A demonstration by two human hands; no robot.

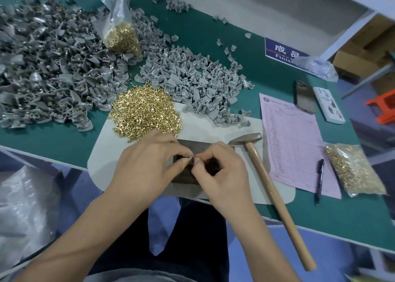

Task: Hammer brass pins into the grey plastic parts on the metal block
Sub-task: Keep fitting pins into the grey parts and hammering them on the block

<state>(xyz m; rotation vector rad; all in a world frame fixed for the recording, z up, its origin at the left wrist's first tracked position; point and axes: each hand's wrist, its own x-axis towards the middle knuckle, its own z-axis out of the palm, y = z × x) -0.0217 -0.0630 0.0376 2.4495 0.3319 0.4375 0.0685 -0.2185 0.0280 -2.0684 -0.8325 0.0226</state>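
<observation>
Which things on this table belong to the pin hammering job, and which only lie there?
Job: dark metal block; loose brass pin heap; light grey plastic part pile; wooden-handled hammer.
Lying about: pink printed form; black pen; dark phone.

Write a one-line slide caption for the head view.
Both hands, left hand and right hand, pinch a small part over the metal block; hammer lies idle beside it.
</observation>
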